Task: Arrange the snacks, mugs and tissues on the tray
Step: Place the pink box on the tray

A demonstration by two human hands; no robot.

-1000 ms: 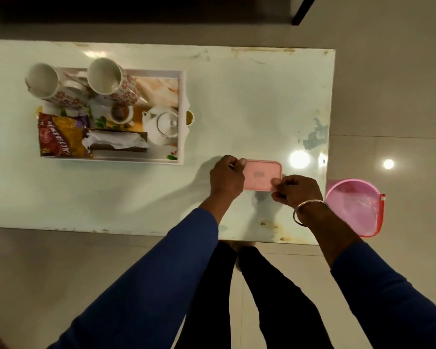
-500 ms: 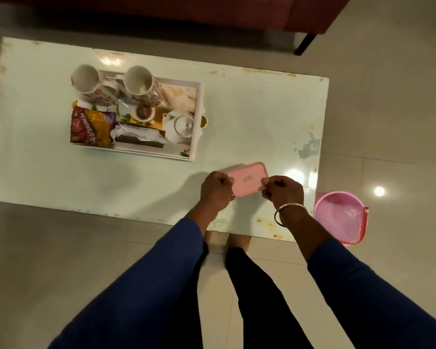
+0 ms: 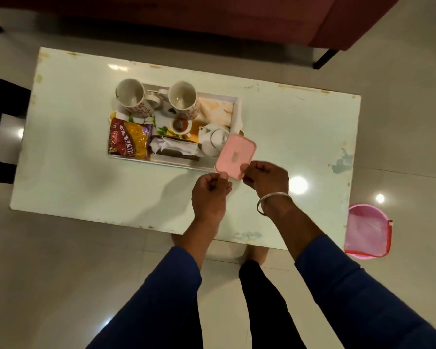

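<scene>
Above the tabletop, at the tray's near right corner, your left hand and right hand each pinch the pink box, held tilted.

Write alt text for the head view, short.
Both hands, left hand and right hand, pinch a pink lidded box over the near right corner of a white tray on a pale table. The tray holds two floral mugs, a snack packet, tissues and a teapot.
</scene>
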